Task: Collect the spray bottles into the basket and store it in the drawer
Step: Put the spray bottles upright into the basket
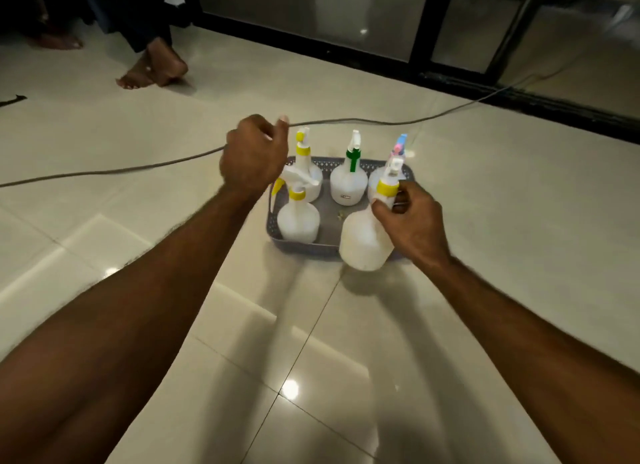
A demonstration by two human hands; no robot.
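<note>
A grey plastic basket (323,250) sits on the tiled floor. Several white spray bottles stand in it: a yellow-collared one (298,217) at the near left, another yellow-topped one (304,162) behind it, a green-necked one (348,183) at the back middle, and a blue-and-pink-topped one (400,148) at the back right, mostly hidden. My right hand (412,224) grips the neck of a yellow-collared spray bottle (363,238), held tilted over the basket's near right corner. My left hand (254,155) hovers over the basket's left side, fingers loosely curled, holding nothing.
A grey cable (138,167) runs across the floor behind the basket. A person's bare feet (152,68) stand at the back left. Dark-framed glass doors (433,30) line the back right.
</note>
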